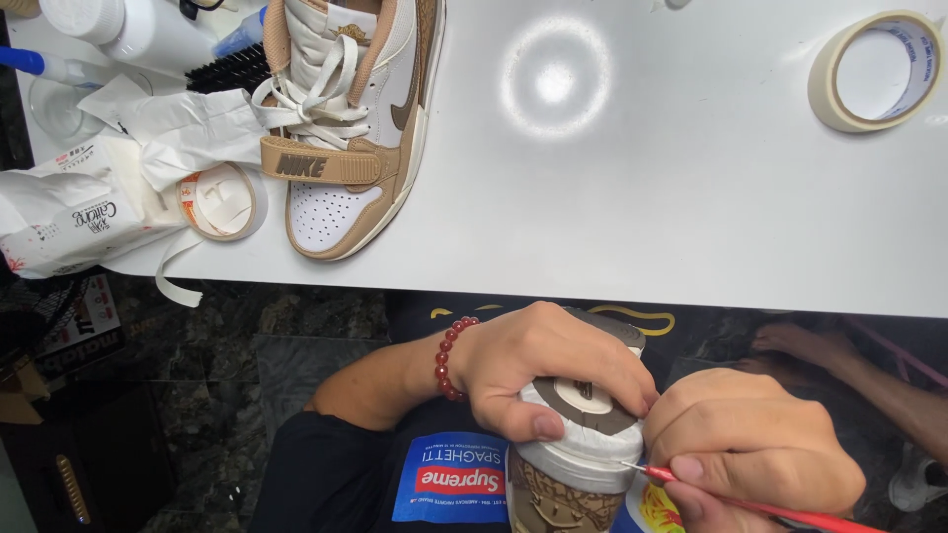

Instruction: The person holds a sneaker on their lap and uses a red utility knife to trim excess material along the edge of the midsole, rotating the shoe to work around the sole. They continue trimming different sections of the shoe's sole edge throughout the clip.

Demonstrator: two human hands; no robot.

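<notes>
I am working on the sneaker (573, 454) in my lap, below the near edge of the white surface (642, 197). My left hand (543, 370) is clamped over its heel end, thumb pressed on the white midsole, fingers curled over the brown round patch on the sole. My right hand (750, 444) sits just right of it, fingers pinched shut around a thin red brush (750, 505), held like a pen, with its pale tip touching the white edge of the midsole.

How far along: I judge the detailing on this shoe is mid-way. The midsole looks clean and white where the tip rests, but I cannot tell from here which parts have been gone over and which have not, since my hands cover much of it. The matching tan and white sneaker (346, 128) stands on the surface at the far left, laces loose, strap across; whether it is finished or waiting I cannot say.

Pose: my left wrist, with a red bead bracelet (449, 355), comes in from the left and bends down over the shoe; my right forearm is out of view, the hand knuckles-up, tilted toward the shoe.

Around the far shoe lie a small tape roll (223, 201), crumpled white paper (173, 123), a wipes pack (69, 212) and a black brush (232, 69). A wide masking tape roll (877, 71) sits at the far right.
</notes>
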